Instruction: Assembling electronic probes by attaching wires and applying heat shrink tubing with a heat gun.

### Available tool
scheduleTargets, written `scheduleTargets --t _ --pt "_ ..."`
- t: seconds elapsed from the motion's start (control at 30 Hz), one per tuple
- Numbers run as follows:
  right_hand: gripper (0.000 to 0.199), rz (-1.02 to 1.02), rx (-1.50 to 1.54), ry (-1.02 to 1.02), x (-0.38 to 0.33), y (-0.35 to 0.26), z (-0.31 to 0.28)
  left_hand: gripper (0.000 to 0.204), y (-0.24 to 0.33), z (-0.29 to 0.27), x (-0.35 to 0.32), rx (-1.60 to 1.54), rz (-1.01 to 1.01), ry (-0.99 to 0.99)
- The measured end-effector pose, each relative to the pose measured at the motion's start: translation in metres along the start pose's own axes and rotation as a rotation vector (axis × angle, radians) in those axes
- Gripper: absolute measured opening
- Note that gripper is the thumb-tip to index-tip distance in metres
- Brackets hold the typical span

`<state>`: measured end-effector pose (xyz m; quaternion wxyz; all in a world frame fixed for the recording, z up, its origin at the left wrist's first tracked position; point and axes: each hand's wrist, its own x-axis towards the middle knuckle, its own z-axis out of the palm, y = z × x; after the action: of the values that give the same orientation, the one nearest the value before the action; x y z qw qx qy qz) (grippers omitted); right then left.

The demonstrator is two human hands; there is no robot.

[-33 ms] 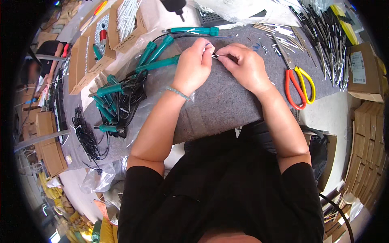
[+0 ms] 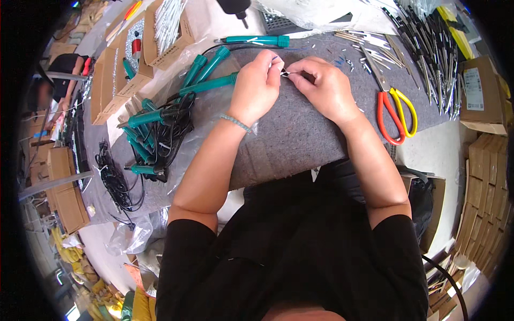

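Note:
My left hand [image 2: 254, 88] is closed, thumb and forefinger pinched on thin wires [image 2: 284, 74] with a dark bit and a pale bit showing. A blue wire tip pokes out above these fingers. My right hand [image 2: 323, 88] faces it, fingers pinched on the other side of the same wires; the exact ends are too small to make out. A green tubular handle [image 2: 211, 85] runs up to my left wrist, its end hidden behind the hand. Beyond both hands lies another green handle [image 2: 256, 40], with a black cable beside it.
Green handles with black cords [image 2: 152, 125] pile up at left, near cardboard boxes [image 2: 120, 85] of small parts. Scissors [image 2: 393, 115] with red and yellow grips lie right of my hand. Metal rods [image 2: 428, 64] heap at far right. A black tool [image 2: 235, 8] hangs overhead.
The hanging black tool has shifted slightly to the right. My hands hold nearly the same place and pinch.

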<state>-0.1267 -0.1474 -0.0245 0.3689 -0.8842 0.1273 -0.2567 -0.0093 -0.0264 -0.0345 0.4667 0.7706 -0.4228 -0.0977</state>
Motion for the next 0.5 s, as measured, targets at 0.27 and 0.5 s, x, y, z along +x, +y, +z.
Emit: scheduleTargets --t 0.27,0.5 --pt "0.015 0.075 0.044 -0.095 0.000 0.000 -0.004 0.004 0.002 0.003 -0.002 0.013 0.039 0.071" --pt "0.017 0.157 0.157 -0.193 0.004 0.008 -0.002 0.005 0.002 0.003 -0.004 0.004 0.075 0.057"
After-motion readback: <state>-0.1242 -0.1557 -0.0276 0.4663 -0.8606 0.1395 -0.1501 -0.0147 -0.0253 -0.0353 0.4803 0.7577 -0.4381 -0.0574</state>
